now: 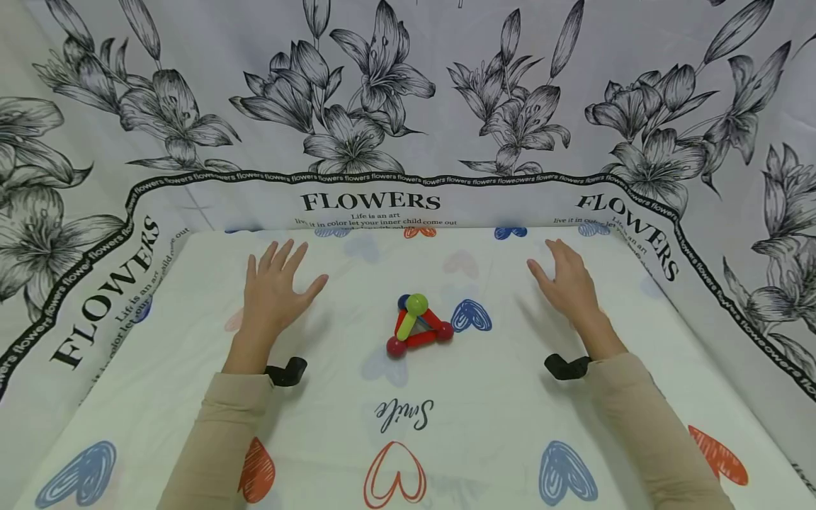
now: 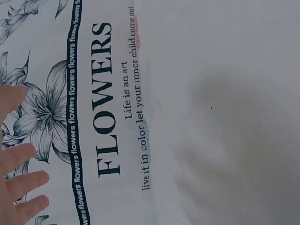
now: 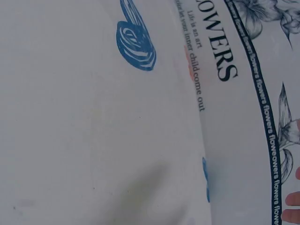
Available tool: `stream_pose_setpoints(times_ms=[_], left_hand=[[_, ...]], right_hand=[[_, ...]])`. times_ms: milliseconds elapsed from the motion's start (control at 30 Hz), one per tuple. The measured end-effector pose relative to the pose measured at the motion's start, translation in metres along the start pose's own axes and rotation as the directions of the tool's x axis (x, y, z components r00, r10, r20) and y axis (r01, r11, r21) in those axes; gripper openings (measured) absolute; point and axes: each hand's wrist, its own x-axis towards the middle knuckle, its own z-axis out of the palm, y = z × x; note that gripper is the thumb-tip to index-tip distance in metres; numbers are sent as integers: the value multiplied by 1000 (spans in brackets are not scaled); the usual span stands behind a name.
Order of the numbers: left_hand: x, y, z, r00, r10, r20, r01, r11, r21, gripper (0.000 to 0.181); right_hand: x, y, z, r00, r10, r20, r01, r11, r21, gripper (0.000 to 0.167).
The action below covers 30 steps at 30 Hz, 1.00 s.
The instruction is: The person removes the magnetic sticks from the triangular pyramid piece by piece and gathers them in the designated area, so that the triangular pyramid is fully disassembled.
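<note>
Flowered curtain (image 1: 217, 64) behind; table (image 1: 331, 453) under heart-printed cloth (image 1: 497, 425). Ball-and-rod toy (image 1: 406, 326) mid-table, between my left hand (image 1: 274, 290) and right hand (image 1: 569, 283), well apart from both. Blue ball (image 1: 403, 302) half hidden behind green ball (image 1: 417, 304). Left fingers straight, spread; right fingers straight, overlapping, thumb apart. Right wrist view crops me to fingertips (image 3: 291, 216).

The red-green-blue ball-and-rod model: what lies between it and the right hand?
In the head view, a scribbled blue heart printed on white cloth.
</note>
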Motion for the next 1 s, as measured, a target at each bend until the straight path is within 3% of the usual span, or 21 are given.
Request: stream_pose_setpoints(times_ms=[100, 200, 300, 433, 500, 633, 833, 1000], left_hand=[[-3, 5, 1, 995, 58, -80, -64, 995, -72, 64], [-5, 8, 4, 979, 119, -165, -143, 979, -142, 56], [-7, 12, 6, 956, 178, -234, -229, 949, -215, 49], [-9, 18, 8, 938, 230, -260, -305, 903, -303, 44], [-11, 21, 8, 942, 233, -243, -309, 885, -349, 42], [-15, 28, 9, 963, 205, -177, -264, 858, -441, 39], [-17, 37, 12, 960, 218, -173, -277, 809, -518, 36], [-17, 45, 14, 966, 215, -140, -256, 770, -585, 35]], right_hand=[[-3, -3, 0, 1000, -13, -22, 13, 999, 42, 62], [-6, -7, 1, 999, -23, -39, 25, 997, 73, 57], [-10, -12, 1, 999, -22, -41, 26, 994, 107, 54], [-16, -17, 2, 997, -51, -51, 58, 988, 141, 50], [-19, -19, 4, 995, -79, -60, 88, 984, 158, 49], [-24, -24, 8, 989, -131, -73, 143, 969, 203, 46], [-31, -36, 11, 986, -159, -54, 167, 952, 258, 43], [-35, -45, 11, 979, -197, -43, 201, 935, 292, 39]])
